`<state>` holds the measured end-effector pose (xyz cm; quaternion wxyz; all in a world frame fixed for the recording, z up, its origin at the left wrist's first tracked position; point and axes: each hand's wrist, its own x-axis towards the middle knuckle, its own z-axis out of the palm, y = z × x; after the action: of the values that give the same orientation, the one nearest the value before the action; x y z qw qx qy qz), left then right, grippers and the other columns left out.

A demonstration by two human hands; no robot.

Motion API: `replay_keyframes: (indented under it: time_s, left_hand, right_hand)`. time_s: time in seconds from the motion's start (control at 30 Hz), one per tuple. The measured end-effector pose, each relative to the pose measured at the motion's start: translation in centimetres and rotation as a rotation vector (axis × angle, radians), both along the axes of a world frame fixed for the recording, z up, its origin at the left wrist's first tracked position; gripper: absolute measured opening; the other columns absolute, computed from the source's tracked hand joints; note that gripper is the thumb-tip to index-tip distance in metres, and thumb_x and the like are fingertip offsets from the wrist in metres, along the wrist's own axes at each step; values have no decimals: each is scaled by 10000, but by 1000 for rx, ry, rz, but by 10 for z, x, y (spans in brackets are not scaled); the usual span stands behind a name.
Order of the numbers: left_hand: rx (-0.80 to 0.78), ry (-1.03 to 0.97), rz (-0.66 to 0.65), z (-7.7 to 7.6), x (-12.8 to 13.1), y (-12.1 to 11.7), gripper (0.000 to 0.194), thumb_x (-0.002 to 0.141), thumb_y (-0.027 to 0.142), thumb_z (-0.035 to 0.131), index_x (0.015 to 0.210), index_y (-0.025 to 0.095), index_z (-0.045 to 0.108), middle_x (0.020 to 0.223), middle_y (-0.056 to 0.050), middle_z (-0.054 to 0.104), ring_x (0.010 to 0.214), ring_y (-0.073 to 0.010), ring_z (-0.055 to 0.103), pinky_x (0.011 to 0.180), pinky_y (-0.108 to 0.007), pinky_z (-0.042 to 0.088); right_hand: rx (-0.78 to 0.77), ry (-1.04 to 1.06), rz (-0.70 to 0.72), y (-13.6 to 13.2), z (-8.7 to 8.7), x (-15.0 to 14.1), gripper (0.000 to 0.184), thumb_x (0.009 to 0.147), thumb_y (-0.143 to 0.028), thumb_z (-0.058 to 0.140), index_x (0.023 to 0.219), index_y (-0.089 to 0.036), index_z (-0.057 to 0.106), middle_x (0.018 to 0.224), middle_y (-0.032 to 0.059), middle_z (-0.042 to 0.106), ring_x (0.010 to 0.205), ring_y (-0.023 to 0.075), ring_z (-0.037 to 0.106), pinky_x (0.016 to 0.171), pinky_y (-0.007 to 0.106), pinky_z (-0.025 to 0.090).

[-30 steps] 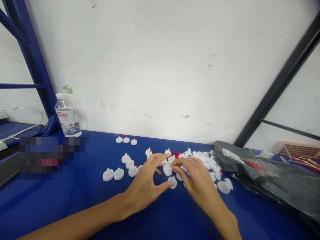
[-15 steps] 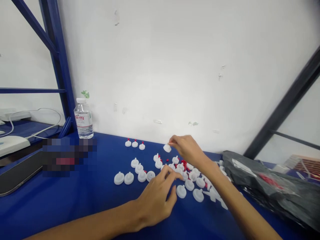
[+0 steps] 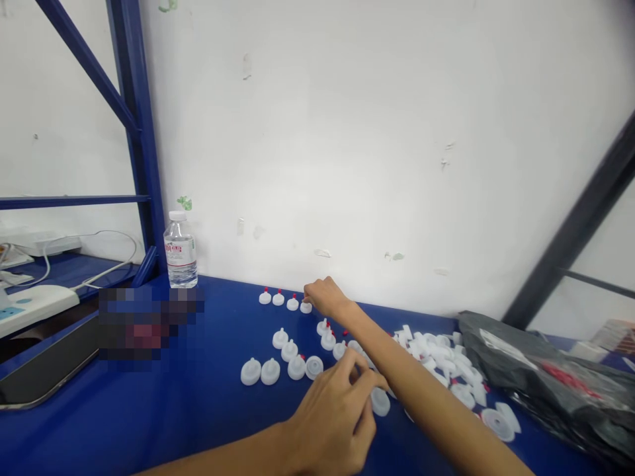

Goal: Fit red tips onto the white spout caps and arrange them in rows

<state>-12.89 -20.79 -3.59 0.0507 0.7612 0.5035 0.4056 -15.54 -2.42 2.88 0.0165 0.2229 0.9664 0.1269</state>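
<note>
My right hand (image 3: pixel 325 295) reaches to the back of the blue table, its fingers closed on a small white cap (image 3: pixel 306 308) with a nozzle. That cap stands at the right end of a row of red-tipped white caps (image 3: pixel 292 304). Nearer to me, my left hand (image 3: pixel 337 406) hovers with bent fingers, thumb and forefinger apart. Beside its fingertips lies another white cap (image 3: pixel 380 402). Several white caps without visible red tips (image 3: pixel 270 371) stand to its left, and one cap (image 3: pixel 314 367) lies with its hollow underside up. My right forearm hides part of the pile.
White plastic parts (image 3: pixel 436 357) lie heaped at the right, before a dark plastic bag (image 3: pixel 546 377). A water bottle (image 3: pixel 181 254) stands at the back left, near a blue metal frame (image 3: pixel 143 132). A dark flat device (image 3: pixel 44 370) and a white power strip (image 3: pixel 40 307) are at the left.
My right hand has carried the white cap leftward to the end of the back row. My left hand has shifted slightly right and nearer. The camera view has tilted and turned somewhat.
</note>
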Motion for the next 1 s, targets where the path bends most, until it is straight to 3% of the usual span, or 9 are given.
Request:
replay_keyframes:
  time_s: [0.3,0.53,0.63,0.77,1.0]
  left_hand:
    - [27,38,1,-3,0,1,411,791,43,527,1160,217,574,1109,-74,517,876,-185,593,798,-314,536]
    - [38,50,-2,-4,-2,2,395,788,34,527,1137,211,584,1115,-65,524,878,-175,598,803,-302,533]
    - [35,51,-3,-6,-2,2,369,783,39,535,1102,215,592,1113,-57,527,866,-170,601,785,-295,528]
    - [35,60,5,-8,-1,2,353,773,27,530,1064,214,601,1098,-52,532,815,-153,592,745,-281,514]
    - [25,77,7,-9,-1,3,331,779,28,521,1038,212,614,1074,-46,531,786,-143,584,717,-279,496]
  right_hand:
    - [-46,23,-2,9,-6,-6,343,977,-350,621,1271,-176,603,1276,99,623,1066,232,648,896,441,563]
    - [-90,153,-59,11,12,20,309,1018,-383,517,1117,-171,718,1092,125,743,1072,268,676,960,412,480]
    - [-156,168,-75,12,18,45,228,961,-322,586,1025,-192,761,1039,107,776,994,257,711,868,338,490]
    - [-311,137,-41,11,12,70,169,859,-312,695,981,-230,779,952,22,802,827,180,736,706,232,501]
    - [-434,171,-2,12,-1,70,239,779,-358,786,982,-232,775,880,-11,806,772,169,736,687,223,506]
